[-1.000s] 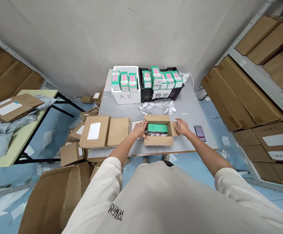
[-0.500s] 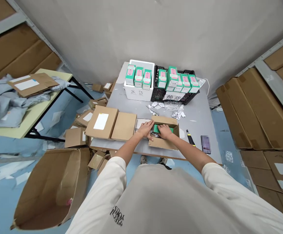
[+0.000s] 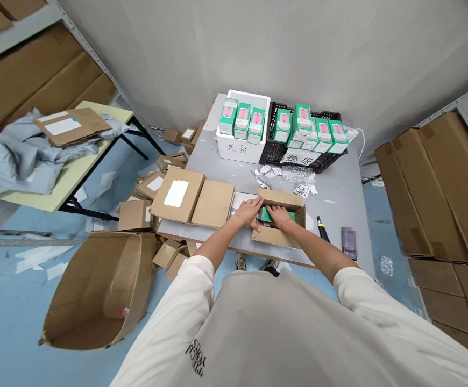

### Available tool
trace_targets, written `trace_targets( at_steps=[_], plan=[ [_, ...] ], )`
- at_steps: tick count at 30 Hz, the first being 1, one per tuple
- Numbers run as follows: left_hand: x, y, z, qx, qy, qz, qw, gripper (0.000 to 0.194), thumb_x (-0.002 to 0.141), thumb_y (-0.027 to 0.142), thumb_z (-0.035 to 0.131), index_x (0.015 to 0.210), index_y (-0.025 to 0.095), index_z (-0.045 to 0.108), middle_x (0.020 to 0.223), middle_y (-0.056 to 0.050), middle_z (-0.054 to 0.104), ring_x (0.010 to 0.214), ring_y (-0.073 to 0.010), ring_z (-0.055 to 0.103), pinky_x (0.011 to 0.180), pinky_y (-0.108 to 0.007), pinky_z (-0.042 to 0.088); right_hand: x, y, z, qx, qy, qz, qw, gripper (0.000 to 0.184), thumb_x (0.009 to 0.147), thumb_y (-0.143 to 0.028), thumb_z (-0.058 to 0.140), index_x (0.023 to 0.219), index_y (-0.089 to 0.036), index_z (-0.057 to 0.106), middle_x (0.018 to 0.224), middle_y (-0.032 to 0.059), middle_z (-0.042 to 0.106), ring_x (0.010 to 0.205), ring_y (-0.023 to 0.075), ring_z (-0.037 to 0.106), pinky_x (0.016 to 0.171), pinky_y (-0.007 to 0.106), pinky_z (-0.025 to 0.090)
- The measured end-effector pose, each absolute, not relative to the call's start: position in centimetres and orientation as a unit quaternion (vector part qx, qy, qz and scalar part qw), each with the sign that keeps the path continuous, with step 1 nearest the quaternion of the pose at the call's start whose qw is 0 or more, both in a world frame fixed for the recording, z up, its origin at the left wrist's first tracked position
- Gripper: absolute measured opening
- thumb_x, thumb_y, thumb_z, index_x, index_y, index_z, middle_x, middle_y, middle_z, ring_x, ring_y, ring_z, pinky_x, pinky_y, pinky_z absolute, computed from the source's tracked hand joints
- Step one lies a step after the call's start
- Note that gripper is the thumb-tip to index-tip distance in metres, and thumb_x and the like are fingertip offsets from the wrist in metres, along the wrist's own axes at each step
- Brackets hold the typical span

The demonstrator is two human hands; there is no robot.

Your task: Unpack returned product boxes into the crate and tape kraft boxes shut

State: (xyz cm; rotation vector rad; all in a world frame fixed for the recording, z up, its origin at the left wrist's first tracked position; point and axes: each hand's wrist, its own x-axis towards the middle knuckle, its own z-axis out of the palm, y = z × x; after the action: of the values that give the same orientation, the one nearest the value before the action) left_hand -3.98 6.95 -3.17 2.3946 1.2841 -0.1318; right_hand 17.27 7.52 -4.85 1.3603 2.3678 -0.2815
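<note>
Fingers of the left hand clasp the left end of the open carton, thumb toward its near wall. Fingers of the right hand reach inside, lying on the green box; cannot tell whether they grip it. Carton sits by the worktop's near edge, green box within. Two closed cartons, one labelled, one plain, at the near left corner. Cutter right of the open carton; phone toward the near right corner. White bin at the far left corner, black crate beside it, both holding green-and-pink boxes. Crumpled paper in front of the crate.
</note>
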Motion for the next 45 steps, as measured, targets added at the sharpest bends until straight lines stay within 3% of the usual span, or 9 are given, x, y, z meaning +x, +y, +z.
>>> trace_targets(
  at_steps=[6,11,15,19,26,29,35,40,45],
  plan=[
    [-4.0,7.0,-3.2,0.861,0.461,-0.051,0.21,0.149,0.055,0.075,0.082,0.165,0.02,-0.003,0.172,-0.02,0.005,0.146,-0.043,0.031,0.116,-0.05,0.031,18.0,7.5,-3.2,0.492,0.846,-0.103,0.176,0.078,0.075,-0.028,0.076,0.144,-0.016,0.041,0.136,0.0206,0.061,0.125,0.0361,0.054,0.105,0.044,0.038],
    [-4.0,7.1,-2.9,0.864,0.455,-0.052,0.21,0.15,0.054,0.076,0.082,0.165,0.022,-0.003,0.172,-0.019,0.004,0.146,-0.0439,0.032,0.115,-0.051,0.032,19.9,6.7,0.3,0.503,0.848,-0.137,0.091,0.074,0.075,-0.029,0.072,0.142,-0.016,0.043,0.133,0.0192,0.062,0.123,0.0372,0.056,0.103,0.043,0.04],
    [-3.8,7.1,-2.5,0.861,0.456,-0.064,0.217,0.148,0.056,0.074,0.082,0.165,0.022,-0.004,0.172,-0.018,0.003,0.147,-0.0451,0.031,0.115,-0.052,0.032,21.9,5.6,3.4,0.557,0.812,-0.172,-0.038,0.083,0.073,-0.034,0.072,0.147,-0.016,0.039,0.139,0.019,0.059,0.124,0.0382,0.056,0.102,0.043,0.043],
    [-3.4,7.1,-1.9,0.864,0.452,-0.084,0.207,0.147,0.057,0.076,0.081,0.165,0.021,-0.003,0.172,-0.019,0.003,0.149,-0.0454,0.029,0.115,-0.052,0.032,24.4,5.5,7.3,0.613,0.732,-0.218,-0.201,0.084,0.077,-0.04,0.071,0.149,-0.022,0.033,0.135,0.0139,0.062,0.114,0.0319,0.063,0.092,0.039,0.052],
    [-2.1,6.5,-0.6,0.855,0.469,-0.133,0.178,0.148,0.056,0.071,0.084,0.165,0.025,-0.004,0.172,-0.019,0.001,0.149,-0.0449,0.031,0.114,-0.051,0.034,33.0,8.9,13.4,0.612,0.653,-0.158,-0.418,0.083,0.082,-0.042,0.066,0.15,-0.019,0.026,0.134,0.0151,0.059,0.116,0.0277,0.062,0.097,0.044,0.053],
    [-1.2,6.2,0.0,0.844,0.487,-0.149,0.17,0.146,0.056,0.07,0.085,0.165,0.03,-0.004,0.173,-0.017,0.0,0.147,-0.045,0.034,0.114,-0.052,0.034,37.4,9.1,12.3,0.66,0.617,-0.143,-0.404,0.08,0.081,-0.041,0.067,0.148,-0.019,0.029,0.132,0.0149,0.06,0.115,0.029,0.062,0.096,0.044,0.053],
    [0.4,5.3,0.7,0.829,0.513,-0.162,0.151,0.14,0.06,0.065,0.085,0.165,0.031,-0.002,0.173,-0.015,0.002,0.147,-0.0445,0.034,0.114,-0.052,0.033,42.8,6.2,4.0,0.778,0.543,-0.219,-0.229,0.072,0.074,-0.049,0.072,0.134,-0.021,0.043,0.117,0.0145,0.069,0.1,0.034,0.068,0.084,0.041,0.055],
    [1.3,4.0,0.6,0.807,0.545,-0.184,0.137,0.13,0.069,0.063,0.08,0.165,0.029,0.0,0.173,-0.013,0.003,0.151,-0.0415,0.029,0.116,-0.048,0.032,44.0,4.2,-2.6,0.786,0.541,-0.279,-0.106,0.072,0.073,-0.055,0.07,0.131,-0.02,0.045,0.115,0.0167,0.07,0.1,0.0356,0.069,0.08,0.042,0.054],
    [2.3,2.2,0.8,0.774,0.592,-0.189,0.124,0.12,0.076,0.062,0.074,0.165,0.028,0.003,0.173,-0.014,0.006,0.152,-0.0403,0.027,0.118,-0.051,0.029,44.4,4.0,-6.7,0.78,0.549,-0.296,-0.05,0.076,0.075,-0.062,0.067,0.132,-0.019,0.044,0.122,0.0191,0.067,0.106,0.0346,0.069,0.082,0.042,0.054]
  ],
)
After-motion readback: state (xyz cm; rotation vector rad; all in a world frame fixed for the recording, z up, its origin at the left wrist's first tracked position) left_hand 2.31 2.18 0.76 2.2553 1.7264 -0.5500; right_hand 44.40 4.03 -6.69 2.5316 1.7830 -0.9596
